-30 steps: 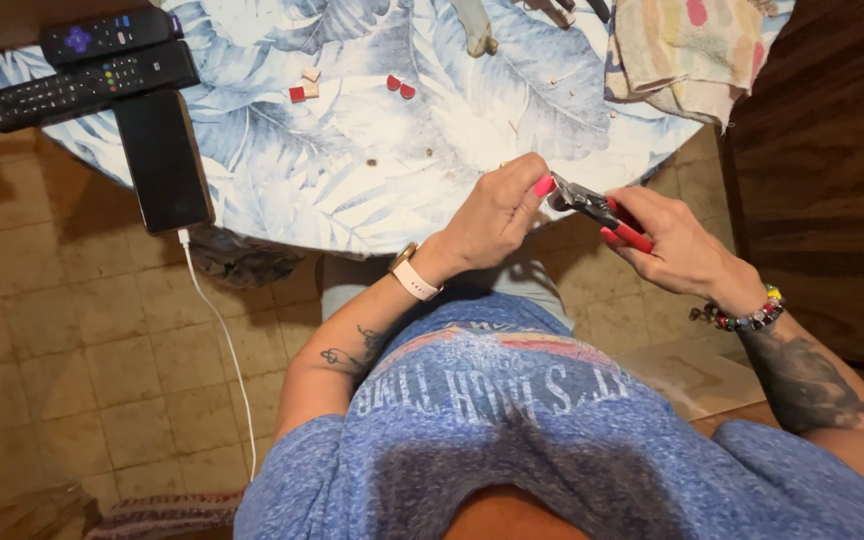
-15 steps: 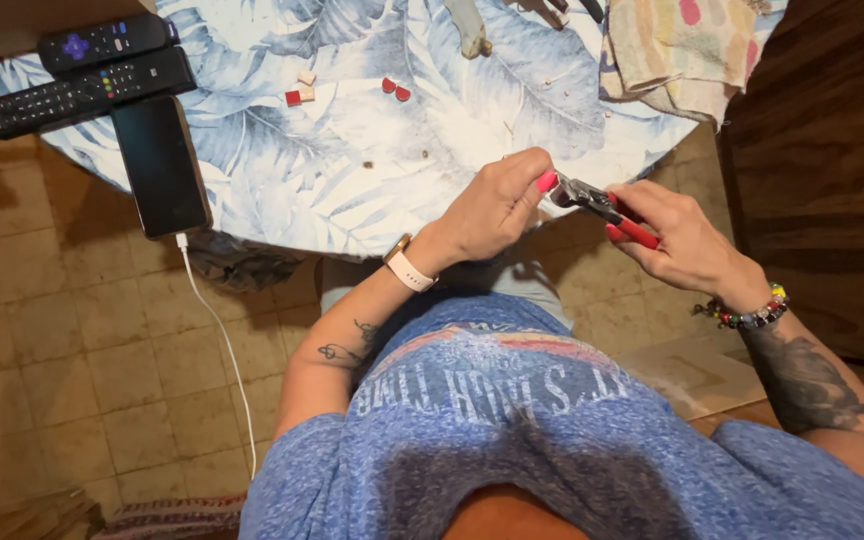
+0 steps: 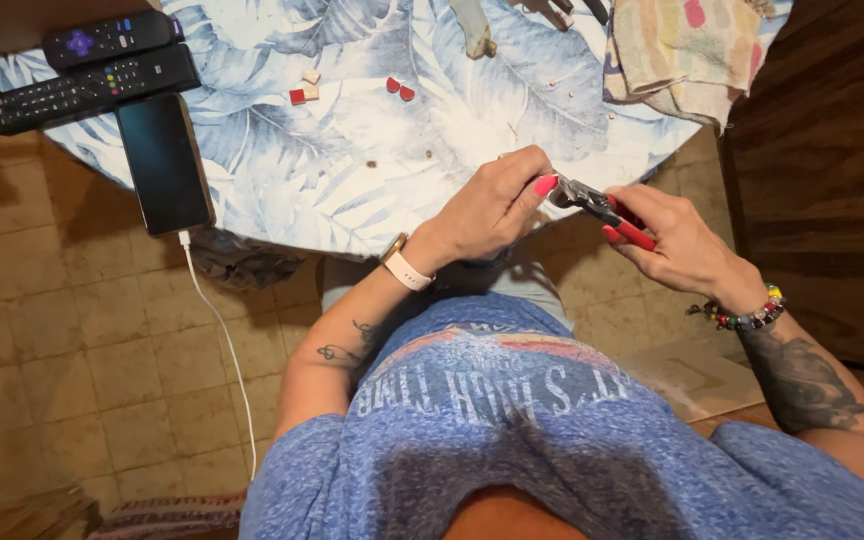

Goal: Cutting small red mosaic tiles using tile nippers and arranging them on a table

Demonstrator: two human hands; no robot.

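My right hand [image 3: 677, 240] grips the red handles of a small pair of pliers [image 3: 600, 209], just off the near edge of the table. The metal jaws point left toward my left hand [image 3: 497, 205], whose fingers are pinched together at the jaw tips; whatever they pinch is too small to make out. Both hands hover above my lap, close to the leaf-patterned tablecloth [image 3: 372, 150]. Small red and pale pieces [image 3: 304, 90] and two red bits [image 3: 400, 89] lie further up on the cloth.
Two black remote controls [image 3: 92, 72] and a dark phone [image 3: 164, 163] with a white cable [image 3: 220, 335] lie at the table's left edge. A folded patterned towel [image 3: 682, 50] sits at the upper right. Dark wooden furniture [image 3: 832, 180] stands on the right, tiled floor below.
Both hands hold nearly the same pose with the pliers; they have only shifted slightly.
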